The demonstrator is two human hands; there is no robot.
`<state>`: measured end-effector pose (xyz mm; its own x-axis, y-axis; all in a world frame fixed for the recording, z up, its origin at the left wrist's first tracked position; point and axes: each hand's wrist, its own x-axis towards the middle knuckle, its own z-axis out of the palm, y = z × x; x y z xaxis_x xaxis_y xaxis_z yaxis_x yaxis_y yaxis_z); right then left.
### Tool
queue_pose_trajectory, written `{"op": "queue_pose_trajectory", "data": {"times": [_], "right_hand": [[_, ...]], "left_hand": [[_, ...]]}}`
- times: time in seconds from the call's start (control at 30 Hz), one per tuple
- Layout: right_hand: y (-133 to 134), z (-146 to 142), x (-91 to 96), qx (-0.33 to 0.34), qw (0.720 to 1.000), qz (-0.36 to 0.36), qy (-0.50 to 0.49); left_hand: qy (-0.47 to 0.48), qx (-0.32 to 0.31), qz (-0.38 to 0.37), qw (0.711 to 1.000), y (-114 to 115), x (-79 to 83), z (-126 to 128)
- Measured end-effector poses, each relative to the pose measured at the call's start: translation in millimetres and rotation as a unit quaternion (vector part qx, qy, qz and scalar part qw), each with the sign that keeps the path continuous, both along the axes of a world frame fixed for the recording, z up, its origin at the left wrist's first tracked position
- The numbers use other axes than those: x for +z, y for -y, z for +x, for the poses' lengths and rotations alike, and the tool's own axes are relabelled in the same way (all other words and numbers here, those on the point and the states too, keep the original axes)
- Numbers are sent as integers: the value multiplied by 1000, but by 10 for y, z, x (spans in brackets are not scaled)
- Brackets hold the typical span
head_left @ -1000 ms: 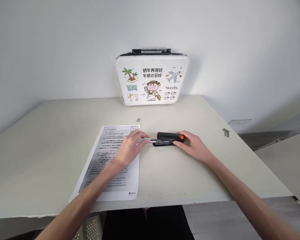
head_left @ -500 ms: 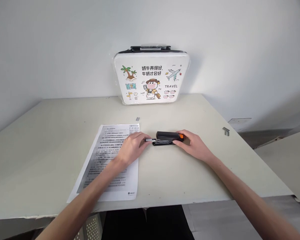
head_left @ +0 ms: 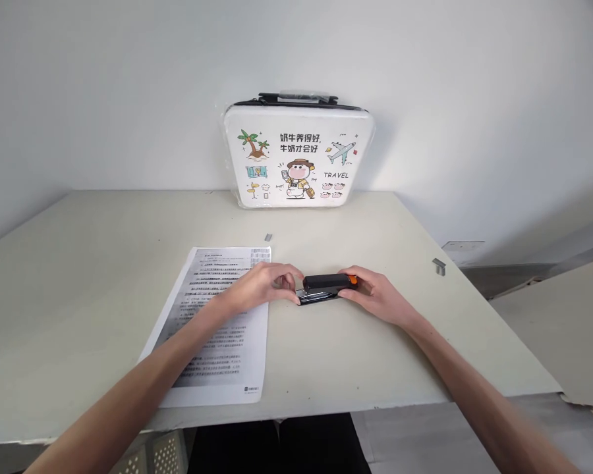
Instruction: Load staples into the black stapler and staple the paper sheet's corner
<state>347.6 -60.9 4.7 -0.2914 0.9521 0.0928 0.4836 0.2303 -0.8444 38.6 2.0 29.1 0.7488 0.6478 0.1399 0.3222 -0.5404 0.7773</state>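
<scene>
A black stapler [head_left: 325, 288] with an orange rear end lies on the pale table [head_left: 375, 342]. My right hand [head_left: 375, 297] grips its rear end. My left hand [head_left: 264, 285] is closed at its front end, fingertips pressed against the metal staple tray, which is nearly all the way in. My left wrist rests over the top right corner of a printed paper sheet [head_left: 212, 329] lying left of the stapler.
A white case [head_left: 296, 155] with cartoon prints and a black handle stands against the wall at the back. A small strip of staples [head_left: 267, 237] lies beyond the paper. Another staple strip [head_left: 439, 265] lies near the right table edge.
My left hand has pushed the stapler's protruding metal tray back in toward the body. The stapler and both hands sit slightly closer together; my view shifted a little.
</scene>
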Motion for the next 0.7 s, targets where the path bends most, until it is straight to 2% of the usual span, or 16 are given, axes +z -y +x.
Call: {"op": "queue_pose_trajectory", "data": {"times": [0.17, 0.3, 0.43, 0.57, 0.63, 0.7], "right_hand": [[11, -7, -5, -3, 1000, 17, 3], [36, -30, -2, -9, 1000, 15, 2], [70, -71, 22, -9, 1000, 17, 21], [97, -90, 32, -27, 998, 19, 46], [109, -91, 28, -32, 998, 20, 55], [124, -93, 26, -34, 997, 21, 62]], "left_hand": [[-36, -30, 40, 998, -140, -42, 177], [-75, 28, 129, 988, 31, 8, 43], [-120, 75, 181, 973, 466, 126, -471], [-236, 45, 164, 957, 1027, 171, -1063], [-276, 46, 154, 948, 1311, 140, -1233], [-290, 51, 167, 941, 1574, 87, -1288]]}}
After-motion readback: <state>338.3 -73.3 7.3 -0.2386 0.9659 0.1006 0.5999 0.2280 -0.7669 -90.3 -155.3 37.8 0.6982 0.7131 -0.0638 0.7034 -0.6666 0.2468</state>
